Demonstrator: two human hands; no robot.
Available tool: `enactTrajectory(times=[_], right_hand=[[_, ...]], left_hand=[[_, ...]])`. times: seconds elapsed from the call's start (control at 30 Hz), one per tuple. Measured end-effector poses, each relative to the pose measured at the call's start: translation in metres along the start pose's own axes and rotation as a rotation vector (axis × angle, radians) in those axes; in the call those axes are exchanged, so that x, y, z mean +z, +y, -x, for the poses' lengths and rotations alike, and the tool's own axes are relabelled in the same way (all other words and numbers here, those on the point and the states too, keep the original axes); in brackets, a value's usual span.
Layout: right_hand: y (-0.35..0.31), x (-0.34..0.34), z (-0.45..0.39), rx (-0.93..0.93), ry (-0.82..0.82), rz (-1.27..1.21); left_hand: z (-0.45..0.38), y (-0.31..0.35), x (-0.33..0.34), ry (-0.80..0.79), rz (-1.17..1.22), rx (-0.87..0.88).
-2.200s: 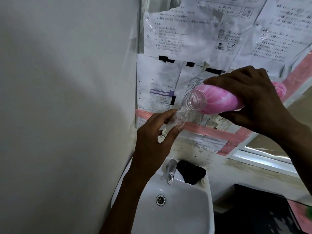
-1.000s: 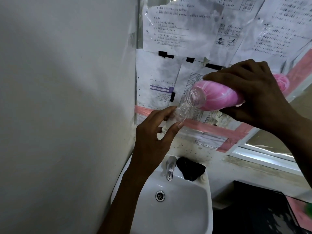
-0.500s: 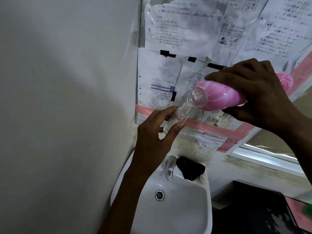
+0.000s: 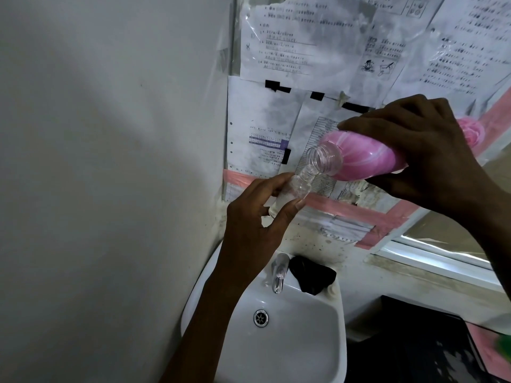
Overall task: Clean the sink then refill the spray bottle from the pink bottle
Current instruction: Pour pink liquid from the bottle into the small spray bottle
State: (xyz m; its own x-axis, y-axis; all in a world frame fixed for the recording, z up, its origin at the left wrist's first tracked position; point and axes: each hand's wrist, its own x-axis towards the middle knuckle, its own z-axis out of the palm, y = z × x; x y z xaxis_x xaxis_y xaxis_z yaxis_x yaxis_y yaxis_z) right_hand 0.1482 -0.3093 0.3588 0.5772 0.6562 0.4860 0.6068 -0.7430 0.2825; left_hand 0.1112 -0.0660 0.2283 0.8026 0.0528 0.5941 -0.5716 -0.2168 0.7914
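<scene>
Head view: the right hand (image 4: 425, 156) wraps its grip around the pink bottle (image 4: 365, 158), tipped nearly flat, mouth down-left over the neck of the small clear spray bottle (image 4: 284, 197). The left hand (image 4: 257, 230) pinches that spray bottle between thumb and fingers, above the sink (image 4: 304, 341). To pour well, keep the two mouths touching or just apart, tilt slowly, hold both over the basin so spills land there, and stop short of the neck.

Pink bottle (image 4: 362, 157) tipped above spray bottle (image 4: 287, 196) on its left, mouths apparently touching, both over the sink (image 4: 290, 344), faucet (image 4: 278, 273) behind the drain (image 4: 260, 318), cloth (image 4: 312, 275) right of faucet.
</scene>
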Motion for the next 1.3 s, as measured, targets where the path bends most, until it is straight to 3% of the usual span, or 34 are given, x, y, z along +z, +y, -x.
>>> enactTrajectory(times=[1.3], right_hand=[[-0.0038, -0.0023, 0.0031, 0.008, 0.003, -0.023]], left_hand=[[0.0038, 0.0009, 0.0016, 0.016, 0.011, -0.002]])
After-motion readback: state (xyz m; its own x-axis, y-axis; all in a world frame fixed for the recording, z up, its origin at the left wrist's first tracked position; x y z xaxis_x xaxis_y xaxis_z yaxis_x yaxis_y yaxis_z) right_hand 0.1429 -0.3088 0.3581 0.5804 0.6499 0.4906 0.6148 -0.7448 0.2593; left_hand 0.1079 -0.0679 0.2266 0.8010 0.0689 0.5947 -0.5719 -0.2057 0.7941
